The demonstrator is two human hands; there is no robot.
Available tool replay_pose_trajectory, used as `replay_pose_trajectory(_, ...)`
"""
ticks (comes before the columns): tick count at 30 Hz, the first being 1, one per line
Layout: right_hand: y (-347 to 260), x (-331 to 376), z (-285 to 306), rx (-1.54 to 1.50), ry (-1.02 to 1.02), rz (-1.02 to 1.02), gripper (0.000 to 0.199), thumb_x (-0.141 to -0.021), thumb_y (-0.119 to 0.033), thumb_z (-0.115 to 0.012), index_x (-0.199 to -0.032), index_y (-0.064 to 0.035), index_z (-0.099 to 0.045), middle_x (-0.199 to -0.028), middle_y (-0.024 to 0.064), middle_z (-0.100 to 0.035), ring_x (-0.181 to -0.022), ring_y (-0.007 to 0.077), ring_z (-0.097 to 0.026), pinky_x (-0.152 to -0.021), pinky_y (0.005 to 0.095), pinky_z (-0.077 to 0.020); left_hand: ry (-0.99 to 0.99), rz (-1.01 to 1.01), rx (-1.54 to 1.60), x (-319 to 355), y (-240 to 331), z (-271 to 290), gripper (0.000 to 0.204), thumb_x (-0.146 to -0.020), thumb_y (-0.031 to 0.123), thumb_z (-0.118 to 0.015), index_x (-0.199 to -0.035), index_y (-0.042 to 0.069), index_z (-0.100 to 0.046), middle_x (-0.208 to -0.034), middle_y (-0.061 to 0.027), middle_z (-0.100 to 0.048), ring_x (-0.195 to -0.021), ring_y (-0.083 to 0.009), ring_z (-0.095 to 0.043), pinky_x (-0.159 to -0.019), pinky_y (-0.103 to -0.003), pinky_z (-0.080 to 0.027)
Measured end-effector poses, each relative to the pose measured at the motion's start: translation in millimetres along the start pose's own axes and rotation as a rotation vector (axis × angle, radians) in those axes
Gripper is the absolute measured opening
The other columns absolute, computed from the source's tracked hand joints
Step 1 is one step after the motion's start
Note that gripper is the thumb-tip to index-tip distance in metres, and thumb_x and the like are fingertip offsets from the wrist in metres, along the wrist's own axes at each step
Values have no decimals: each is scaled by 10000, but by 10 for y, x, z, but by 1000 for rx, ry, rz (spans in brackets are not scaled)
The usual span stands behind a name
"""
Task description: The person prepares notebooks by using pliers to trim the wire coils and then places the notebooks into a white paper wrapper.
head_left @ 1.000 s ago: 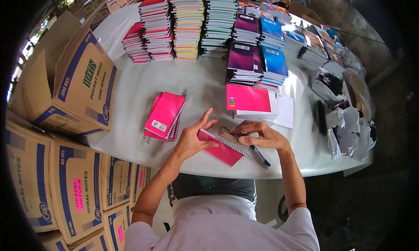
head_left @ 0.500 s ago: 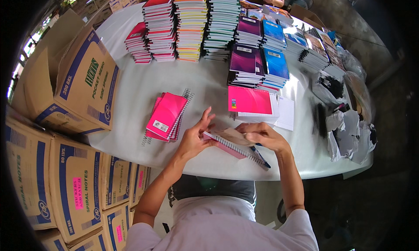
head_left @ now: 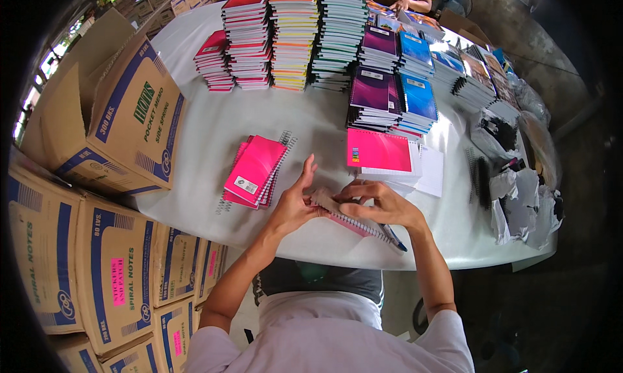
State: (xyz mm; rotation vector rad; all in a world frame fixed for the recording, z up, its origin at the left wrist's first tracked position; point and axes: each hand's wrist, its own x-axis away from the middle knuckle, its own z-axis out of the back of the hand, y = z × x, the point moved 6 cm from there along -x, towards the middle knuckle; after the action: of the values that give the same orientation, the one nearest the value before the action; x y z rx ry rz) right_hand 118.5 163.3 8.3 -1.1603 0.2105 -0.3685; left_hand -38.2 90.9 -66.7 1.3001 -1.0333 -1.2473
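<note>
The spiral notebook (head_left: pixel 350 224), pink below its wire coil, is at the near edge of the table (head_left: pixel 195 152), tilted, its upper-left end within the left hand (head_left: pixel 291 209) and its coil slanting down to the right. The left thumb and fingers are clamped on that end. The right hand (head_left: pixel 383 203) bends over the coil, fingertips at a grey-brown piece (head_left: pixel 324 200) lying across the notebook's upper end; whether they pinch it or only press on it, I cannot tell. One blue pen (head_left: pixel 394 238) lies just beside the coil's lower end.

Labels: the top cover of the pink notebook pile (head_left: pixel 258 165) bears a white barcode sticker; how many are in the pile cannot be counted. The pink-covered notebook (head_left: pixel 383 151) beyond the right hand has a small multicoloured printed mark at its corner. The open carton (head_left: pixel 139 117) carries green and blue lettering. Three bright pink stickers, all lettered, show on the closed cartons (head_left: pixel 97 243) at lower left.

Four stacks stand in a row at the back: one short red stack (head_left: pixel 213 61), one tall red stack (head_left: pixel 248 39), one yellow stack (head_left: pixel 294 39) and one green stack (head_left: pixel 337 39). Right of these, two blue stacks (head_left: pixel 417 99) stand one behind the other, with white labels on top.
</note>
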Motion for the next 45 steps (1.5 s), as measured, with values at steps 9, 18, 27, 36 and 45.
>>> replay_pose_trajectory(9,-166,59,21,165,118,29,422,-889,-339,-690,-1083,36,-698,-994,183,-665,-908,305,-638,-804,379,-507,-88,67,283,79,-208,-29,960,-787,69,-811,-1546,95,-224,-1503,-220,-400,-1365,-248,-419,-976,-294,-485)
replay_pose_trajectory(18,403,1722,774,527,579,-566,419,-812,-270,-766,-1131,-12,-681,-1163,204,-616,-1037,320,-624,-921,400,-464,-171,96,164,228,307,72,519,-933,188,-654,-1400,23,-498,-1446,-99,-513,-1365,-199,-434,-1145,-353,-316)
replay_pose_trajectory(27,548,1180,-315,989,655,-168,549,-792,-188,-744,-1314,-141,-582,-1258,156,-500,-1168,347,-486,-1007,493,-368,50,-10,-271,501,425,31,480,-952,191,-634,-1407,98,-513,-1334,-113,-609,-1253,-268,-569,-980,-330,-475)
replay_pose_trajectory(36,-519,760,-726,626,597,175,438,-815,-195,-730,-1242,-152,-646,-1108,111,-526,-940,263,-569,-791,380,-482,208,-298,-968,592,950,-193,662,-811,33,-709,-1426,95,-470,-1219,-184,-645,-1072,-338,-663,-759,-382,-574)
replay_pose_trajectory(45,-526,691,-738,449,483,142,364,-883,-197,-685,-1241,-140,-648,-1013,107,-577,-803,229,-596,-690,343,-504,260,-315,-1054,614,961,-191,735,-736,-64,-693,-1421,97,-480,-1265,-99,-642,-1144,-335,-629,-791,-374,-567)
